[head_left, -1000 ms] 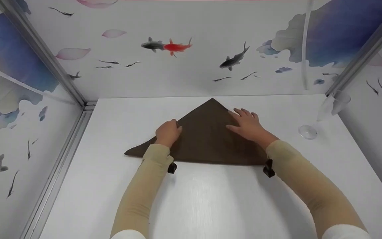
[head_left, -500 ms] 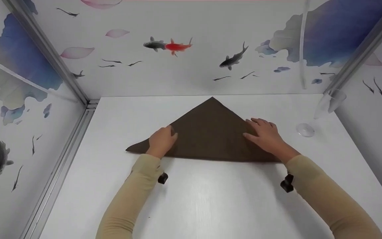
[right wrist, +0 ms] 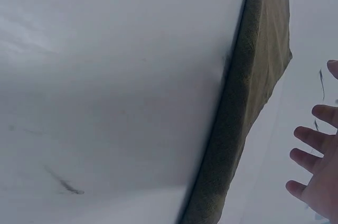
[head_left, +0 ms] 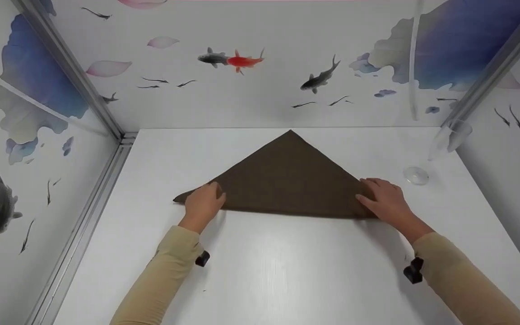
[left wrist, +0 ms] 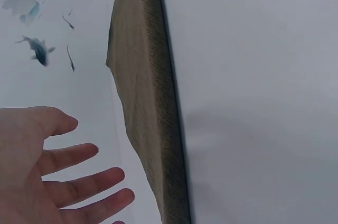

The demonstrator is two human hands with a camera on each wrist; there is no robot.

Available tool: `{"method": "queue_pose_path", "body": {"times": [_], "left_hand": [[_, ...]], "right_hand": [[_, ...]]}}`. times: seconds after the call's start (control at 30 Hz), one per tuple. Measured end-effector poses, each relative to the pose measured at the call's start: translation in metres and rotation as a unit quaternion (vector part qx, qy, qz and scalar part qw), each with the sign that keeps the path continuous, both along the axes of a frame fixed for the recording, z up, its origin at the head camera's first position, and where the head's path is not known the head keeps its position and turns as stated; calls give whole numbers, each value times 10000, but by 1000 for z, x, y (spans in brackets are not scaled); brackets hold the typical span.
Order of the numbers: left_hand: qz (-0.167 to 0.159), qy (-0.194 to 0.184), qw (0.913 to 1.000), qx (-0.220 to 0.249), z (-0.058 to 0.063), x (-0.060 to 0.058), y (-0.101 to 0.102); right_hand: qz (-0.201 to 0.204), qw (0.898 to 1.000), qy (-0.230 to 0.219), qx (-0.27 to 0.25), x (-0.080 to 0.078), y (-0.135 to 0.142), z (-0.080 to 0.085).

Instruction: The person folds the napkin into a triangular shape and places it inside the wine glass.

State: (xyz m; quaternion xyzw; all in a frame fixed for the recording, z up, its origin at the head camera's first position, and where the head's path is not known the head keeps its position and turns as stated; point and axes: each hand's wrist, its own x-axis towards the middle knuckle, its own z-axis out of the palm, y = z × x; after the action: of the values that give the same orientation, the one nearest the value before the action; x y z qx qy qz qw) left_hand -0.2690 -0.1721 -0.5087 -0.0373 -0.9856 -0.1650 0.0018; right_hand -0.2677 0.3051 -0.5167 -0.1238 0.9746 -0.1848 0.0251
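A dark brown cloth (head_left: 287,180), folded into a triangle, lies on the white table with its peak toward the back wall and its long folded edge nearest me. My left hand (head_left: 202,202) is over its left part, short of the left corner. In the left wrist view that hand (left wrist: 58,168) has its fingers extended and spread beside the cloth (left wrist: 142,76). Over the right corner is my right hand (head_left: 385,198), which hides that corner. The right wrist view has its fingers spread too, with nothing between them. Whether either palm presses the cloth cannot be told.
A clear plastic cup (head_left: 452,137) stands at the table's back right corner. In front of it lies a small clear round disc (head_left: 415,175). White panels printed with fish and leaves enclose the table (head_left: 264,271) at the back and both sides.
Both hands have slid apart along the cloth and slightly toward me, the left to the left, the right to the right. More of the cloth's middle shows, lying flat. Camera shifted slightly.
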Motion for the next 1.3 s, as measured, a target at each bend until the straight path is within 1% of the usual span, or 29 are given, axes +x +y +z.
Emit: {"method": "queue_pose_path", "body": {"times": [0.23,0.3,0.37,0.5,0.57,0.7,0.8,0.97,1.17,1.3], "left_hand": [[82,475,9985,269,-6,11,-23],[120,497,9981,334,-6,12,-29],[175,430,9983,350,-6,12,-36],[300,133,9987,379,-9,8,-49],[392,-6,9983,435,-11,5,-57],[637,-179,9955,675,-16,-1,-71],[762,-291,9935,791,-19,-5,-80],[877,-531,9916,794,-23,-11,-88],[993,-834,9893,664,-25,-15,-94],[1068,-937,9874,696,-26,-16,-98]], "right_hand": [[-263,9995,29,-148,17,22,-6],[-370,9990,24,-241,20,29,-7],[-482,9984,-6,-289,24,36,-9],[-661,9972,-142,-322,30,50,-13],[-736,9964,-263,-325,33,57,-14],[-882,9933,-601,-437,37,71,-14],[-998,9903,-808,-526,39,81,-14],[-1203,9851,-1094,-553,39,92,-13],[-1423,9781,-1394,-606,36,101,-13],[-1504,9725,-1623,-724,34,107,-11]]}}
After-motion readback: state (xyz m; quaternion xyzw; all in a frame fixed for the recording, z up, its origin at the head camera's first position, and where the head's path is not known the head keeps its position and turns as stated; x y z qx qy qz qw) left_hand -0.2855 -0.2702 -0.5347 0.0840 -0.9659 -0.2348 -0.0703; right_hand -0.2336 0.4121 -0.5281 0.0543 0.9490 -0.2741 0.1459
